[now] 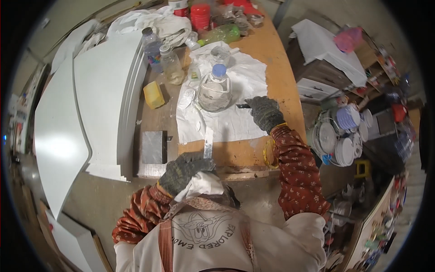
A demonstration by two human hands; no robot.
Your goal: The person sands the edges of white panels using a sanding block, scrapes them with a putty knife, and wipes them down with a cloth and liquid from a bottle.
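My left hand (183, 174), in a dark grey knit glove, is closed on a crumpled white cloth (199, 185) close to my chest. Right at its fingertips a narrow metal strip (208, 143) points away over the table; I cannot tell whether the fingers grip it. My right hand (265, 114), gloved likewise, is closed over the white sheet's right edge, holding a short black object (243, 106) whose kind is unclear. Between the hands and farther off, a clear jug with a blue cap (215, 90) stands on the white sheet (244, 72).
Left of the sheet are a yellow sponge block (154, 95), two plastic bottles (171, 65) and a dark square block (154, 147). White panels (104, 90) lie at the left. A green bottle (222, 34) and red tub (200, 17) are at the back. Buckets (346, 118) crowd the right.
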